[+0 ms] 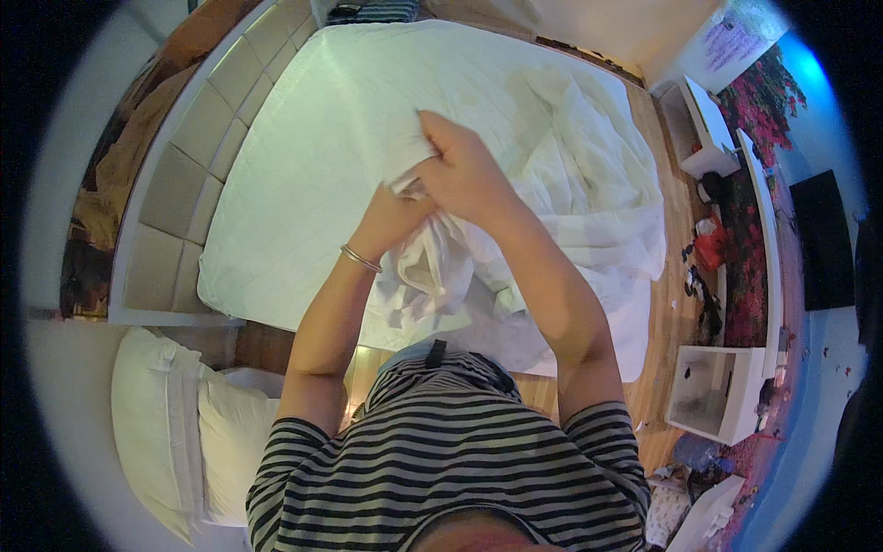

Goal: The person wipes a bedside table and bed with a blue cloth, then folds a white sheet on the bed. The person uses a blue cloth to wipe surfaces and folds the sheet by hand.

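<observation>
Both my hands are raised in front of me over the near part of the bed, one close above the other. My right hand (pixel 467 173) is closed round a bunch of white bedding fabric (pixel 407 147), which sticks out beyond the thumb. Just below it, my left hand (pixel 394 221), with a bangle on the wrist, is closed on the same fabric. From the hands the cloth hangs in folds (pixel 430 262) toward the bed's near edge. A rumpled white duvet (pixel 589 175) spreads over the right side of the bed. Smooth white sheet (pixel 303 166) covers the left side.
A padded headboard (pixel 184 193) runs along the bed's left. White pillows (pixel 158 428) are stacked at the lower left. Along the right wall are white shelf units (pixel 708 394), a dark screen (pixel 821 241) and a red bag (pixel 710 244) beside the wooden floor (pixel 664 322).
</observation>
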### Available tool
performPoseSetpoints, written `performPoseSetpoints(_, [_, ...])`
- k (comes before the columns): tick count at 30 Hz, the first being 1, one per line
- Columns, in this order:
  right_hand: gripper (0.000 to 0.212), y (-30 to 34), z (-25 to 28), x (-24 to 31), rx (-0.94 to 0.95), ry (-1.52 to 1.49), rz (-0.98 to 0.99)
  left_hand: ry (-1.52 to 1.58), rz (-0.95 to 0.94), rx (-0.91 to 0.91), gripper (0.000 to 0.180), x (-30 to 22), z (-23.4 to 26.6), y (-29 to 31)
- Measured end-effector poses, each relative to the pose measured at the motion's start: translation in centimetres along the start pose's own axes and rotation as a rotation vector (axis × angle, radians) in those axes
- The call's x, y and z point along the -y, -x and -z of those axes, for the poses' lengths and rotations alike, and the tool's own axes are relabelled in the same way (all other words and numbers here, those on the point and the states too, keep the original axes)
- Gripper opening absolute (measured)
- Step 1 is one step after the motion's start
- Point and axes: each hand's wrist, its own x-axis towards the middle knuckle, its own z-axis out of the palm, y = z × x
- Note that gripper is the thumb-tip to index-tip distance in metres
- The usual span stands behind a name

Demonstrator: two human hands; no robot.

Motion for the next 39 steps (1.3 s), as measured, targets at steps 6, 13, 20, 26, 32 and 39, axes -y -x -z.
performPoseSetpoints(6, [0.081,4.1,0.9,-9.5,-0.145,0.040,0.162,0.206,0.045,-0.390,0.037,0.0,0.0,-0.6])
performPoseSetpoints(13, [0.092,12.2,-4.9,-18.9,0.001,-0.284,-0.057,0.683,0.007,-0.332,0.038,-8.1,-7.5,-4.1])
performPoseSetpoints(20, [0.069,8.0,0.9,-22.2,-0.487,-0.082,-0.105,0.798,-0.224,-0.126,0.037,-14.9,-15.2,-7.8])
performPoseSetpoints(26, [0.054,9.2,15.1,-14.1,-1.134,-0.345,0.168,0.789,-0.198,-0.206,0.051,-15.2,-10.5,-7.7])
performPoseSetpoints(32, [0.068,9.6,15.8,-8.6,-1.041,0.151,0.542,0.945,-0.087,-0.360,0.044,-7.1,-7.0,-8.5])
performPoseSetpoints(39, [0.066,9.1,3.8,-14.5,-0.436,0.452,0.042,1.088,0.048,-0.544,0.061,3.4,-2.4,0.7])
